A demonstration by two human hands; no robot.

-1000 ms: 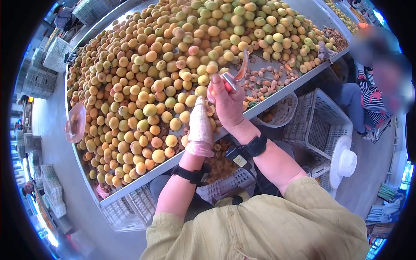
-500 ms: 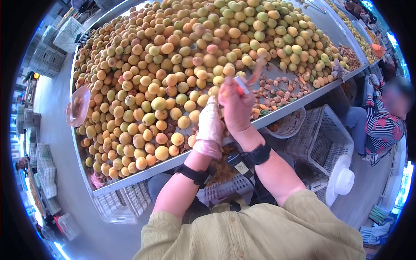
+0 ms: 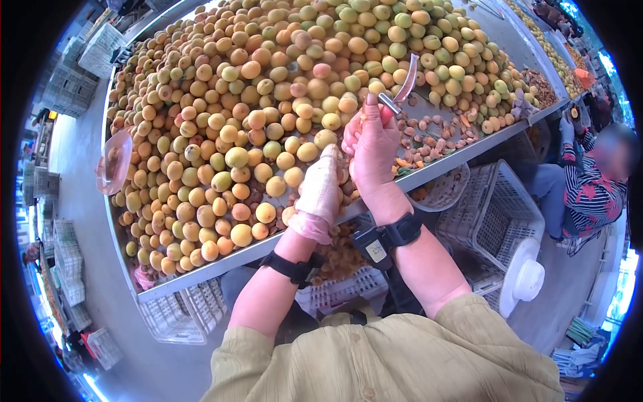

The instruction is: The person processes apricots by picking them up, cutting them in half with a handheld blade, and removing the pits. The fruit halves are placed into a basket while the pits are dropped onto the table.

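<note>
One curved metal-bladed knife (image 3: 407,86) fills the curled bare right hand (image 3: 374,149) at frame centre; white-gloved left hand (image 3: 319,189), grip unclear.

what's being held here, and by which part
The right hand grips the knife by its handle; whether the left hand holds anything cannot be told.

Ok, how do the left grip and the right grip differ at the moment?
The left grip wears a pale glove; the right grip is bare. The right grip holds a curved knife; no tool shows in the left grip. Both have a black band at the wrist.
</note>
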